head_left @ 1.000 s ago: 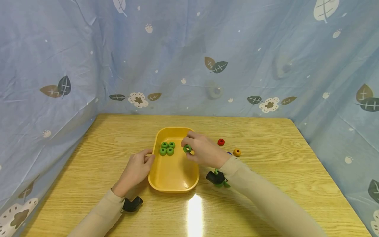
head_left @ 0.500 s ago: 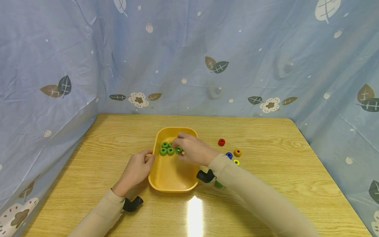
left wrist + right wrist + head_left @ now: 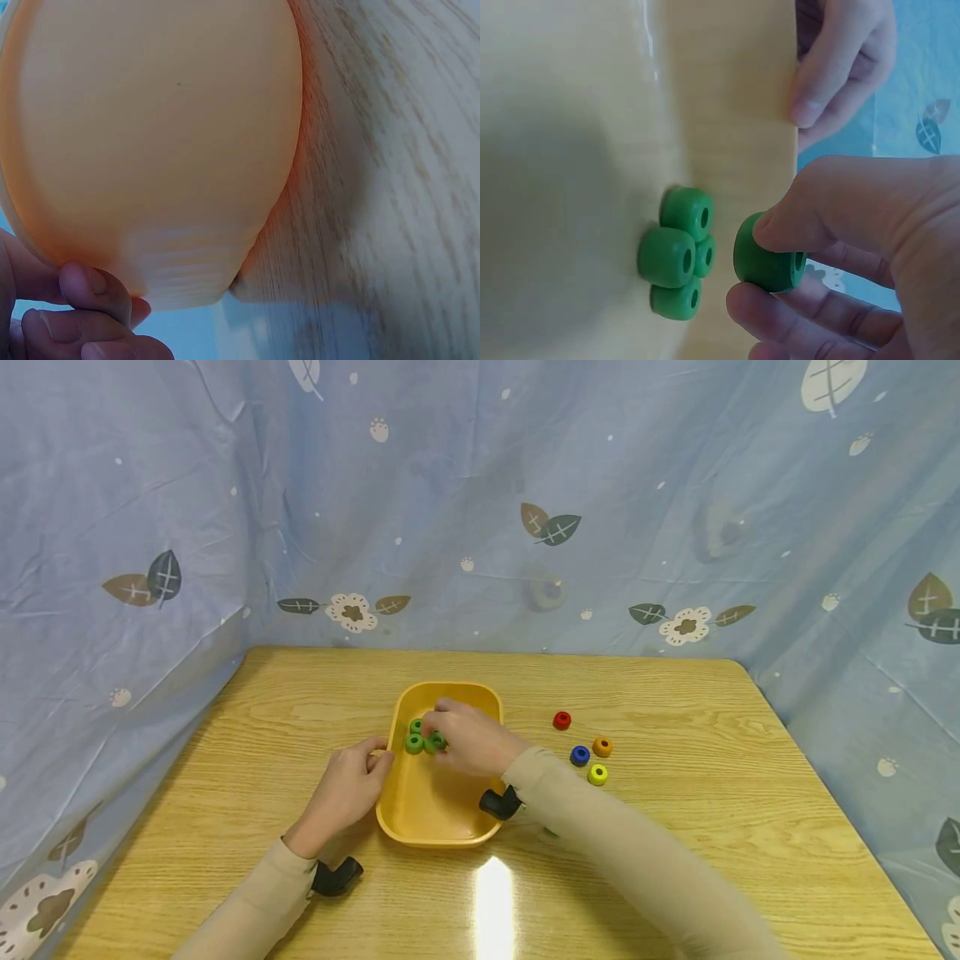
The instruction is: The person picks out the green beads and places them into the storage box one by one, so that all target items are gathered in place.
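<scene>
- We wore long, close-fitting beige sleeves on both arms, each reaching to the wrist.
- Our left hand (image 3: 343, 793) and right hand (image 3: 468, 742) were bare, with no gloves, rings or watch that we could see.
- A small black camera unit (image 3: 336, 877) sat strapped under our left wrist, rounded and matte.
- A matching black unit (image 3: 499, 803) sat under our right wrist, at the cuff.
- Our fingernails, seen in the wrist views, were short and unpainted.

rings (image 3: 415, 737) in tray (image 3: 438, 817) — beads (image 3: 585, 748) right
</scene>
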`<state>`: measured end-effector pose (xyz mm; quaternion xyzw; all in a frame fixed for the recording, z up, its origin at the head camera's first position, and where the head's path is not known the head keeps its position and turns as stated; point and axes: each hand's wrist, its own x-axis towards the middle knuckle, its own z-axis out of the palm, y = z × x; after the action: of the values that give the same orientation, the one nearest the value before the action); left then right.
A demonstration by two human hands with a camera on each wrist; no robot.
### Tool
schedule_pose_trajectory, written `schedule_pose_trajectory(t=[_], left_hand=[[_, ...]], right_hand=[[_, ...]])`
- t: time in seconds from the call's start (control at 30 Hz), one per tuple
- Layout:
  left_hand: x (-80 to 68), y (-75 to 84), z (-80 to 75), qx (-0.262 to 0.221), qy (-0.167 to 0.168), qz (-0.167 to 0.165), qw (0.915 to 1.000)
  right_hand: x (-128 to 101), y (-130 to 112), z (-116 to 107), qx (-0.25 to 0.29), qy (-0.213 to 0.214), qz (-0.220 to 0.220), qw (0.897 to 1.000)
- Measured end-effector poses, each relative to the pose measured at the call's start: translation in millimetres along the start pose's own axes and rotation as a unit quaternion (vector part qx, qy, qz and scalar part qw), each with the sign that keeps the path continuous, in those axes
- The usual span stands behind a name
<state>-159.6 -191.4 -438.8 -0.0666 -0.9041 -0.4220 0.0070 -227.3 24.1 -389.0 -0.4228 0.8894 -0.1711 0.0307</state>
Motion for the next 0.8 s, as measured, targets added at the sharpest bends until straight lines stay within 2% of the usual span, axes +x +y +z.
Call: schedule_pose_trajectory(t=[0.3, 0.8], left_hand=[[-1.0, -0.7, -1.7, -0.01, -0.007, 0.008, 0.9999], [-1.3, -2.8, -1.0, -0.017, -0.013, 0.019, 0.9996]], right_hand=[[14, -6, 7, -0.006, -0.025, 0.013, 1.0], [29, -8, 25, -0.022, -0.038, 0.009, 0.999]])
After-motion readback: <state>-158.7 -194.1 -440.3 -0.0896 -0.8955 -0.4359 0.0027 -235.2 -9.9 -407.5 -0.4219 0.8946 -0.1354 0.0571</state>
